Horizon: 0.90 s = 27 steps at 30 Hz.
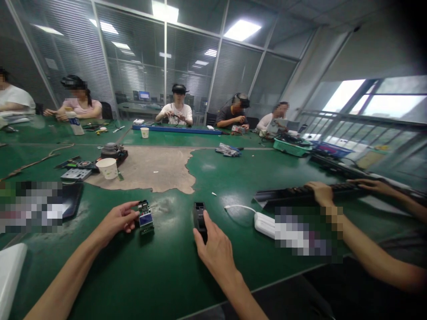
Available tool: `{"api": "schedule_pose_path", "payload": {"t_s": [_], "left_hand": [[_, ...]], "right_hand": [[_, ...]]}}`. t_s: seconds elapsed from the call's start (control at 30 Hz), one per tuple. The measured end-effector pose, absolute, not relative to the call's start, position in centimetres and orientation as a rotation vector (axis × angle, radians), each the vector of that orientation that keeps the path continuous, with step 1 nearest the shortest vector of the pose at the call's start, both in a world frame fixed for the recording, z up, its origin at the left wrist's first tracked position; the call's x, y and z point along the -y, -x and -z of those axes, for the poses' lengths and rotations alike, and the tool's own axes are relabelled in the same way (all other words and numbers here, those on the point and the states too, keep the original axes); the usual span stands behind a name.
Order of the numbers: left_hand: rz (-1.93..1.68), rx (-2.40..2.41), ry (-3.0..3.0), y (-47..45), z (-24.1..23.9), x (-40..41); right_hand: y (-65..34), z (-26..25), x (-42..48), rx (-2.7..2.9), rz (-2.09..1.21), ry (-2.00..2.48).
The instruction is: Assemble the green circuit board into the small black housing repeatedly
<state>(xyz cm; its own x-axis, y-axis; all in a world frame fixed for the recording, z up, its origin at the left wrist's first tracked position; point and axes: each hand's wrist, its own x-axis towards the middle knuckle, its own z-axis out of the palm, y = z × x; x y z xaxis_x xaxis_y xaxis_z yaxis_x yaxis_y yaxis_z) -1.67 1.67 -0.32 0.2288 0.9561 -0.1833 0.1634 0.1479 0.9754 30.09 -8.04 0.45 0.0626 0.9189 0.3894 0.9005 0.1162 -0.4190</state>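
My left hand (117,220) pinches the left edge of a small circuit board (146,220) between thumb and fingers. The board carries a little bluish screen and stands just above or on the green table (167,275); contact is hard to judge. To its right, my right hand (216,244) grips a narrow black plastic case (199,211), thumb on the near left side and fingers along the right. The case has openings at its far end, and my hand covers its right and lower parts.
A paper cup (107,169) and a dark device (114,152) stand beyond my left hand. On the right lie a white power block with cable (264,223) and a long black rail (276,196) under a co-worker's hand (320,192). Several people sit across the table.
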Motion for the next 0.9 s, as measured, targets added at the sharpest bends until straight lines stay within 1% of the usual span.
{"api": "schedule_pose_path", "payload": {"t_s": [0.1, 0.33, 0.53, 0.7, 0.9], "left_hand": [[-0.849, -1.189, -1.284, 1.7, 0.5, -1.8], [-0.877, -1.17, -1.251, 1.7, 0.0, -1.5], [-0.904, -1.148, -1.254, 1.6, -0.1, -1.5], [-0.887, -1.116, -1.277, 1.6, -0.2, -1.5], [-0.927, -1.109, -1.203, 1.8, 0.1, -1.6]], "right_hand": [[-29.5, -1.1, 7.6, 1.816, -0.098, 1.727], [-24.8, -4.5, 5.7, 1.864, -0.29, 1.412], [-20.1, -4.7, 3.6, 1.916, -0.418, 1.239], [-18.5, -4.2, 3.1, 1.99, -0.424, 1.227], [-18.0, -4.8, 2.9, 2.086, -0.357, 1.253]]}}
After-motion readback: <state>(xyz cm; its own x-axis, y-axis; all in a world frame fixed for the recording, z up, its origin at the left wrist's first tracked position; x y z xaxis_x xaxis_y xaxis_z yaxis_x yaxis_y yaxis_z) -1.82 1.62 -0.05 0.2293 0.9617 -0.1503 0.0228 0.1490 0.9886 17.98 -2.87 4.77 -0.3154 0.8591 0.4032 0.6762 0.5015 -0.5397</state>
